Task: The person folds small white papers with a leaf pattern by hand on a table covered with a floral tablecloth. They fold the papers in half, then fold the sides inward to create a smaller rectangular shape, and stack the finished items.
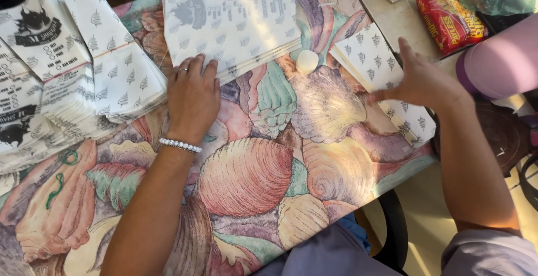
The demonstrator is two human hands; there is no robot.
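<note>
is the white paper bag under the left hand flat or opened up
Flat. The paper bag lies pressed on the tablecloth, edges thin and closed, with the left hand resting on its lower edge.

Table under a seashell-patterned cloth

The tablecloth (252,181) bears white printed paper bags: a spread pile (61,74) at left, a stack (235,24) at top centre, sheets (372,63) at right, a small white lump (307,61) between them.
</note>
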